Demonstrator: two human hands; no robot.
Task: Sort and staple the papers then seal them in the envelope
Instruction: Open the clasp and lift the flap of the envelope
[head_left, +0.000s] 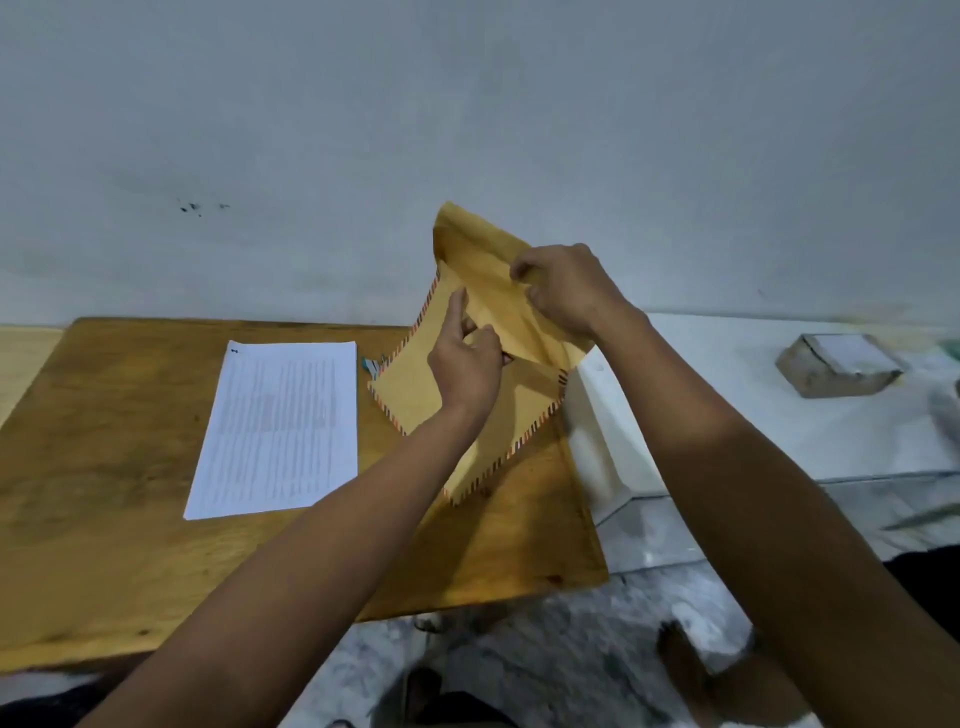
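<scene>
Both our forearms reach out; left hand (465, 358) and right hand (563, 291) pinch the envelope (415, 384), held open above the table (104, 545). Papers (280, 426) lie flat beside it, not yet inserted; stapling unconfirmed, sealing remains.

A small cardboard box (839, 365) sits on the white ledge (727, 415) beside the wooden table (104, 467).

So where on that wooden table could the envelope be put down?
Bare wood lies left of the papers and along the table edge nearest the person. It is crowded at the right, where both hands hold the envelope near a small object.
</scene>
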